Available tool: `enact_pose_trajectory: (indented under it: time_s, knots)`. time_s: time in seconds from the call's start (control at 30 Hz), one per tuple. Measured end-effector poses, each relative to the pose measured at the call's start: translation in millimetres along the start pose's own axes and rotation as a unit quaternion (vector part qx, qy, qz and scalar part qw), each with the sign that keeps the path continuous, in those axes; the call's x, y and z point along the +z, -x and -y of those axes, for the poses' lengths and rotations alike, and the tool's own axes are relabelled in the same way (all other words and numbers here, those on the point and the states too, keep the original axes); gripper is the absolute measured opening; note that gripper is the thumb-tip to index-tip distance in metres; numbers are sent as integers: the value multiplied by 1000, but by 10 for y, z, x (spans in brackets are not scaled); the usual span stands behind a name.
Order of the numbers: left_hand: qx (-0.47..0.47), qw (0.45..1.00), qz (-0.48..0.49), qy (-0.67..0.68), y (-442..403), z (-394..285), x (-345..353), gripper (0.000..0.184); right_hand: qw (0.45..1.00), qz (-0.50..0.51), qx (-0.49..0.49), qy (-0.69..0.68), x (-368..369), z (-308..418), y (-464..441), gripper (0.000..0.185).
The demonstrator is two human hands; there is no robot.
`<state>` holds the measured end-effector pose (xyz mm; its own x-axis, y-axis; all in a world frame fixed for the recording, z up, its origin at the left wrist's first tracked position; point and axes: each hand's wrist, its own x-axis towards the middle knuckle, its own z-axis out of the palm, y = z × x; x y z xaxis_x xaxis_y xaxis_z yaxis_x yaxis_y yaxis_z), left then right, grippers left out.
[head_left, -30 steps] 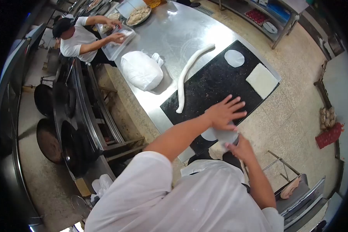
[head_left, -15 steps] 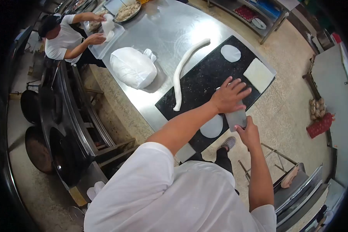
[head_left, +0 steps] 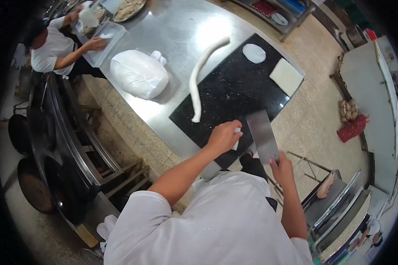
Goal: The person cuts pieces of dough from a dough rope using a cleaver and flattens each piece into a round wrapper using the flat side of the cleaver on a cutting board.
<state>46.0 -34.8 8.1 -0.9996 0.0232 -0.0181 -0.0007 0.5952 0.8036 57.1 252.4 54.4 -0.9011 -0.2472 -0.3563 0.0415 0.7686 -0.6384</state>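
Note:
My right hand [head_left: 282,170] grips the handle of a cleaver [head_left: 263,134], its broad blade held up by the near right edge of a black board [head_left: 225,95]. Closed over the board's near end, my left hand [head_left: 224,138] holds a thin white dough wrapper [head_left: 236,140], mostly hidden by the fingers. A long dough rope [head_left: 194,84] lies along the board's left side. Toward the far end rests a round flat dough wrapper [head_left: 254,53], and a pale square pad [head_left: 286,77] sits at the far right corner.
A white-wrapped bundle [head_left: 139,74] stands on the steel table [head_left: 177,48]. At the far left, a co-worker [head_left: 55,51] handles something white over a plastic tub [head_left: 112,37]. Woks [head_left: 35,185] line the left; a red net sack [head_left: 353,128] lies on the floor at right.
My left hand has drawn back from the blade toward me and taken up the round wrapper from the near end. The cleaver has lifted off the board, moving slightly right.

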Motion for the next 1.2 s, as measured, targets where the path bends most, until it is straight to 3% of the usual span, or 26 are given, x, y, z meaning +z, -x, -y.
enact_pose_trajectory:
  time_s: [0.13, 0.2, 0.33, 0.43, 0.57, 0.67, 0.73, 0.77, 0.83, 0.87, 0.9, 0.93, 0.97, 1.03, 1.07, 1.1, 1.17, 1.2]
  knots:
    - [1, 997, -61, 49, 157, 23, 5, 25, 997, 47, -54, -8, 367, 173, -677, 35]
    - [-50, 991, -61, 106, 238, -87, -93, 24, 988, 144, -55, 12, 538, 263, -687, 38]
    - [-155, 976, -47, 144, 162, -404, -272, 24, 963, 252, -93, 11, 346, 125, -711, 38]
    - [-149, 969, -80, 179, -367, -490, -310, 25, 951, 287, -113, -4, 28, -89, -793, 36]
    - [-85, 952, -218, 200, -1597, -321, -303, 25, 958, 260, -122, -10, -394, -467, -893, 35]
    - [-118, 915, -231, 308, -2327, -19, -251, 35, 969, 225, -82, -56, -690, -637, -987, 36]
    - [-183, 960, -210, 40, -2439, 195, -154, 48, 979, 142, -128, -75, -937, -614, -1079, 34]
    - [-187, 958, -214, 41, -2379, 230, -96, 48, 978, 146, -131, -72, -1027, -625, -1141, 34]
    - [-98, 964, -244, 30, -2122, 112, -64, 57, 975, 73, -145, -151, -1113, -585, -1336, 31]
    - [-110, 968, -224, -30, -1894, -55, -106, 55, 956, 46, -145, -250, -1053, -557, -1453, 29]
    - [-44, 970, -232, -51, -1632, 115, -61, 54, 927, 20, -145, -346, -960, -531, -1582, 27]
    - [-10, 952, -250, -177, -1331, 106, -75, 53, 905, 16, -133, -404, -873, -463, -1727, 24]
    - [-26, 933, -279, -224, -1040, 35, -128, 52, 901, 25, -146, -407, -770, -409, -1871, 24]
    - [-83, 879, -345, -319, -520, -51, -213, 47, 861, 40, 104, -496, -553, -362, -2136, 18]
    - [-123, 842, -380, -363, -311, -34, -252, 43, 862, 46, 159, -479, -455, -382, -2170, 16]
    - [-125, 837, -390, -363, -96, 106, -279, 43, 865, 50, 150, -477, -418, -348, -2127, 16]
    - [-219, 890, -337, -214, 268, 508, -291, 37, 851, 21, 149, -503, -328, -271, -1971, 14]
    - [-188, 898, -346, -198, 325, 587, -308, 35, 854, 22, 144, -499, -289, -205, -1860, 14]
